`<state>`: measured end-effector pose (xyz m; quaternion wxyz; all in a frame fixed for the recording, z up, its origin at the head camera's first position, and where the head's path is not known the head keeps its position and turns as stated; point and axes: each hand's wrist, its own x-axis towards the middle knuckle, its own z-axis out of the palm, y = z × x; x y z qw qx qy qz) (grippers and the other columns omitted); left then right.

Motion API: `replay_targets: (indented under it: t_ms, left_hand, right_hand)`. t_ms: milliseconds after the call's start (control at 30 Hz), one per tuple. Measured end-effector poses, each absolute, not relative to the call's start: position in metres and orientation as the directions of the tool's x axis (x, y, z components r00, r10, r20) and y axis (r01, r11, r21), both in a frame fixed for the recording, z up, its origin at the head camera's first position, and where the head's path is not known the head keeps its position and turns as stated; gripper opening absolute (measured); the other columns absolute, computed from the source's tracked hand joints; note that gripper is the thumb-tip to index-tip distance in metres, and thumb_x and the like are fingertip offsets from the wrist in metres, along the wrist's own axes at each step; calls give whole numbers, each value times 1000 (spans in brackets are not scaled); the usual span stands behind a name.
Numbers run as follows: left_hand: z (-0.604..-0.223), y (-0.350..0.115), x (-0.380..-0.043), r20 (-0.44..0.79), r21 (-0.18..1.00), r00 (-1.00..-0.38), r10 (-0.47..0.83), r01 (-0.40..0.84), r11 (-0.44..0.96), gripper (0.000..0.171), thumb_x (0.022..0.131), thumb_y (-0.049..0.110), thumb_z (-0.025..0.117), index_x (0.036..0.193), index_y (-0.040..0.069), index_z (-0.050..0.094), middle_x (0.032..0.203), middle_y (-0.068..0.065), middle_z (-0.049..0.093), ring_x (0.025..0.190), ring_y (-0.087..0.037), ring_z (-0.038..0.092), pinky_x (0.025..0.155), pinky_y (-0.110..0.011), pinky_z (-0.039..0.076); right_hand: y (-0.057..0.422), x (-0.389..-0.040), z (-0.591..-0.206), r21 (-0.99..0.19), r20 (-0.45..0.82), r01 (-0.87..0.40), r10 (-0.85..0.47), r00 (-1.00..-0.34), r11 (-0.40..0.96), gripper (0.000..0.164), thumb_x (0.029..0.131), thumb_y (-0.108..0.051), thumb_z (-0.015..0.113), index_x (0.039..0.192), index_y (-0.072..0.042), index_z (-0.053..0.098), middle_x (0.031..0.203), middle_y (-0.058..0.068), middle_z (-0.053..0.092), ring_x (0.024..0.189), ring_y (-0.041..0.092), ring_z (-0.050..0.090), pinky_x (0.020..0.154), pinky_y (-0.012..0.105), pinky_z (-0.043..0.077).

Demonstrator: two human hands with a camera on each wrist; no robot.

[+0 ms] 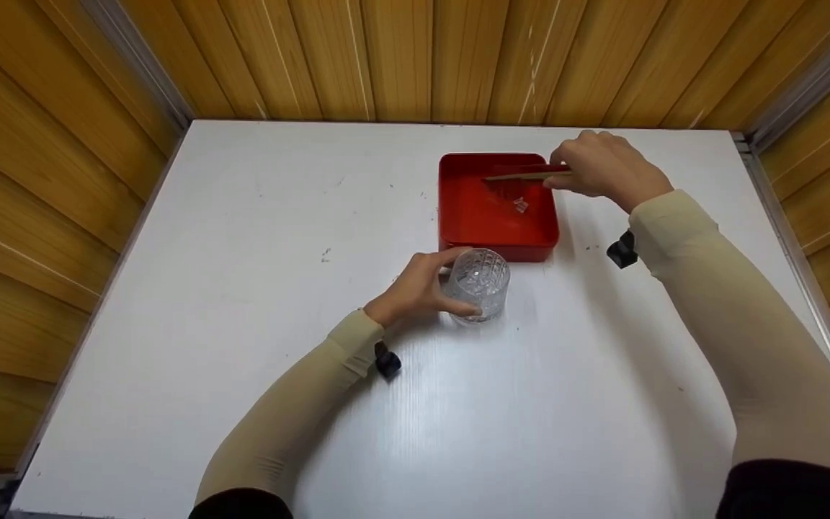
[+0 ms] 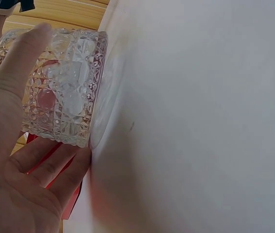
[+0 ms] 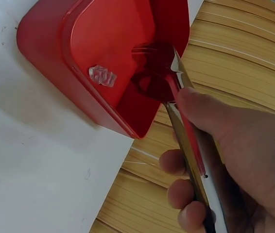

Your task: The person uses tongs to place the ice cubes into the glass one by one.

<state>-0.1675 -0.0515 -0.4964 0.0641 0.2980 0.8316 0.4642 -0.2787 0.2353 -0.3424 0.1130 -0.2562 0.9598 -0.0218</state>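
My left hand (image 1: 418, 288) holds a clear patterned glass (image 1: 485, 285) that stands on the white table, thumb on one side and fingers on the other. Clear and whitish lumps show through its wall (image 2: 69, 82). Metal tongs (image 3: 191, 141) are in my right hand (image 1: 606, 169), gripped between thumb and fingers. The tongs' tips reach into a square red box (image 1: 491, 253) just beyond the glass. On the box's floor lie clear ice-cube-like pieces (image 3: 102, 76), apart from the tips. In the right wrist view, nothing can be made out between the shadowed tips.
The white table (image 1: 256, 238) bears small dark marks. Wood-look panels (image 1: 400, 58) wall it in at the back and on both sides. A black wrist device hangs under each sleeve (image 1: 681, 231).
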Motion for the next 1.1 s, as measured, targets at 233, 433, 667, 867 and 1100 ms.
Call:
replay_targets:
  t_ms: [233,433,667,867,1100]
  left_hand:
    - [-496,-50,-168,171,825,-808,564,430,366,89,68,26,98,144,8,58,128,-5,70,116,-16,65,98,-24,52]
    - [-495,-49,-168,166,822,-809,563,429,374,88,68,28,98,144,8,58,128,-3,70,115,-14,64,98,-23,53]
    - [-495,-48,-168,161,824,-808,567,426,373,88,68,30,98,145,11,58,129,-2,70,116,-13,64,99,-24,53]
    - [-496,-49,-168,159,827,-809,567,422,371,90,69,29,98,146,10,57,130,-4,69,118,-14,63,99,-24,53]
    - [-497,-49,-168,171,828,-808,563,428,362,90,69,29,98,145,7,57,130,-4,69,117,-14,64,100,-24,52]
  right_hand:
    - [235,-277,-344,-101,-195,-461,-472,-860,882,30,96,-21,75,116,2,75,90,16,73,77,30,60,64,39,54]
    - [234,-275,-343,-79,-188,-448,-455,-870,890,23,95,-19,75,105,1,77,81,13,69,72,28,56,59,37,48]
    - [234,-275,-346,-86,-202,-434,-443,-874,897,25,96,-18,75,108,4,75,82,15,70,71,28,57,59,37,49]
    - [233,-275,-347,-93,-208,-427,-437,-875,900,24,97,-19,73,107,3,75,81,14,69,71,28,57,58,37,49]
    - [231,-276,-348,-92,-208,-427,-437,-875,900,22,97,-17,73,107,3,75,82,15,68,69,28,57,55,35,50]
